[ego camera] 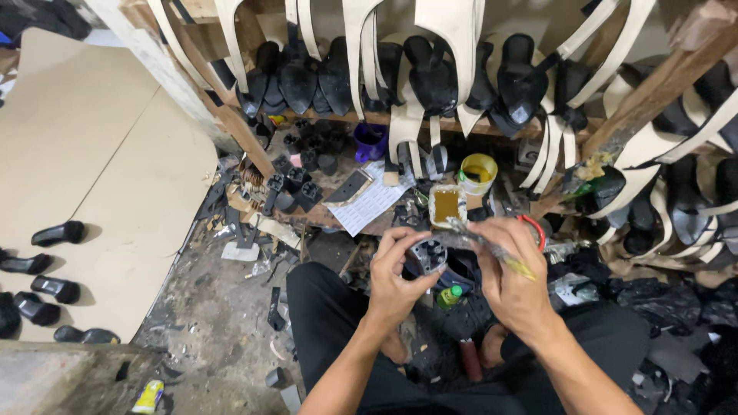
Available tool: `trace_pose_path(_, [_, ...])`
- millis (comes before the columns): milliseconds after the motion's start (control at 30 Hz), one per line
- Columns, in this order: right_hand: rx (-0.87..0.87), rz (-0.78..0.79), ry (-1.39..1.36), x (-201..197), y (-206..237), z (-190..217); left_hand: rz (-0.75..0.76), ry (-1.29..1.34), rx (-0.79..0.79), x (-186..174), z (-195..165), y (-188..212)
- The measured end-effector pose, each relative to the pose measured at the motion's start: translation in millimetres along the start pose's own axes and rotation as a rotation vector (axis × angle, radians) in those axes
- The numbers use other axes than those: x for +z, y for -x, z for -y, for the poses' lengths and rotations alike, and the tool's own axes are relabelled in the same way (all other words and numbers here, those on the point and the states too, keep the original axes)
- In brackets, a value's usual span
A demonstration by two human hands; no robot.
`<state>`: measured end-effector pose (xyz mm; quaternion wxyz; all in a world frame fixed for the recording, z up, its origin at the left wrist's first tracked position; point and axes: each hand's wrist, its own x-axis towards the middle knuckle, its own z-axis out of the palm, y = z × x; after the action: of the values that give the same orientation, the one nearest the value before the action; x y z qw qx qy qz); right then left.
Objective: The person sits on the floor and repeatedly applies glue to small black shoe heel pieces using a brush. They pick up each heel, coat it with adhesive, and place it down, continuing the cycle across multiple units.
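- Your left hand (pixel 396 273) is curled around a black heel block (pixel 428 256), thumb on the near side and fingers wrapped over the far side. That grip leaves the hollow, ribbed top face bare, probably so the brush can reach it.
- The heel block sits in the middle of the scene, just above your lap and near the front edge of the cluttered work board (pixel 361 219). Its open face is turned up and slightly to the right, towards your other hand. Its long axis seems to run down into your palm, though your fingers hide the lower part.
- Your right hand (pixel 511 269) is closed on a thin glue brush (pixel 484 244) with a yellowish handle. The brush lies slantwise, handle near right and tip far left, ending just beside the heel block's upper right edge. Whether it touches cannot be told.
- The open tin of amber glue (pixel 447 204) stands just beyond your hands, an easy dip away. A yellow pot (pixel 477 173) sits just to the far right of it.
- More black heel blocks (pixel 296 188) are heaped on the left of the board, and finished soles (pixel 430 77) hang along the far rack.
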<state>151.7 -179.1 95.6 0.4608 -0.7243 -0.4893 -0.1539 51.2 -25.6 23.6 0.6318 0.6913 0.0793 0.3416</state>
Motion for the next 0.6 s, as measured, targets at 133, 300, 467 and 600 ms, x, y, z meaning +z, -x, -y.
trace_pose_path(133, [-0.179, 0.109, 0.000, 3, 12, 7, -0.041, -0.280, 0.160, -4, -5, -5])
trace_pose_path(300, [-0.053, 0.019, -0.065, 5, 23, 15, -0.089, -0.316, 0.133, 3, -6, -4])
trace_pose_path(467, [0.029, 0.129, -0.101, 3, 29, 6, -0.189, -0.138, -0.059, -2, 26, -15])
trace_pose_path(600, [0.409, -0.105, -0.288, 0, 45, -15, -0.297, -0.603, -0.018, -41, 76, -22])
